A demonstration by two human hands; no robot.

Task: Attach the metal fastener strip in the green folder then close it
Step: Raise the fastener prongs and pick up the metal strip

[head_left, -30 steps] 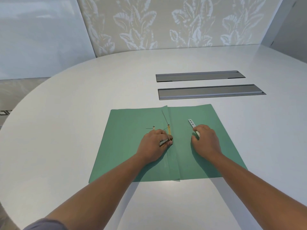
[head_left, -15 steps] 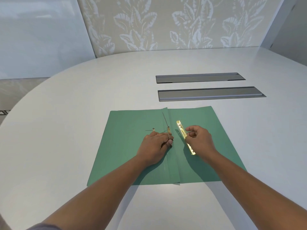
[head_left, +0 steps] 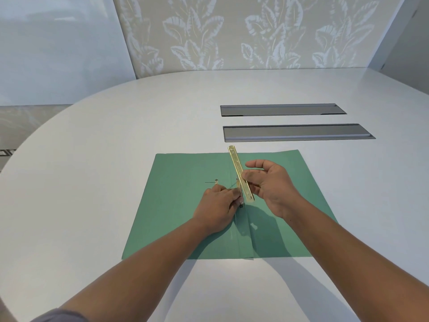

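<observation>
On the table (head_left: 92, 182) the green folder (head_left: 181, 205) lies open. My left hand (head_left: 218, 208) pinches a prong at the crease; my right hand (head_left: 271, 187) grips the metal strip (head_left: 240, 176) above it. Next I'd thread its holes onto the prongs.

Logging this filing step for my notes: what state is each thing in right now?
green folder: open, flat on the table.
metal fastener strip: lifted, tilted, above the fold, not yet attached.
right hand: shut on the strip.
left hand: pressed on the folder at the fold, pinching a thin prong.
table: white; two grey slot covers shut.
</observation>
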